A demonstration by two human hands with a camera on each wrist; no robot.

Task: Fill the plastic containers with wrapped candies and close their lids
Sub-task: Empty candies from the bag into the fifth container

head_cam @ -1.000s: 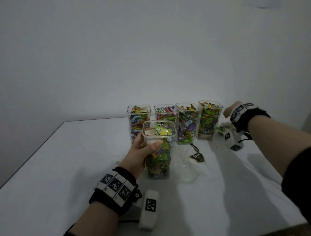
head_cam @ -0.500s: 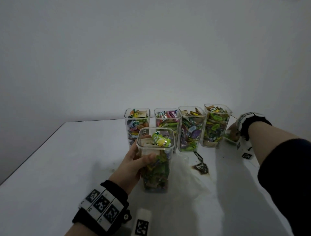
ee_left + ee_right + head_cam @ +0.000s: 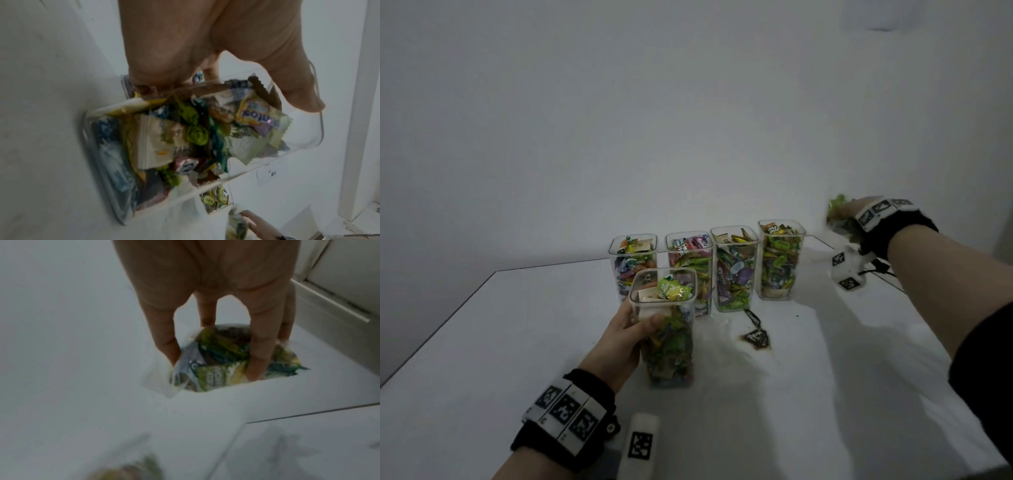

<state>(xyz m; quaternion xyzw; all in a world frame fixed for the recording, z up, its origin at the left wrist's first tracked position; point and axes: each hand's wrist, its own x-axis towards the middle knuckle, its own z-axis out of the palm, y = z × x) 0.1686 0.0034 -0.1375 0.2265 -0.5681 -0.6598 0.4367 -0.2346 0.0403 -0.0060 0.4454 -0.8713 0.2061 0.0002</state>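
My left hand (image 3: 628, 330) grips the near clear container (image 3: 669, 346), which stands on the white table (image 3: 517, 342) with wrapped candies up to its rim and no lid. In the left wrist view the thumb and fingers (image 3: 148, 78) clamp that container (image 3: 185, 138) near its top. Behind it, a row of lidless containers (image 3: 779, 260) holds candies. My right hand (image 3: 847, 214) is raised at the far right, above the table, pinching a clear bag of candies (image 3: 837, 205). The right wrist view shows my right hand (image 3: 214, 366) closed round the bag (image 3: 218, 378).
A dark stained patch with a small tag (image 3: 756, 337) lies on the table right of the near container. Something clear and crumpled (image 3: 722, 339) lies beside it. The table's left edge (image 3: 448, 322) runs diagonally. A wall stands close behind the row.
My right hand has dipped behind the rightmost container and come up with the candy bag. My left hand keeps its grip and has drawn the near container slightly toward me.
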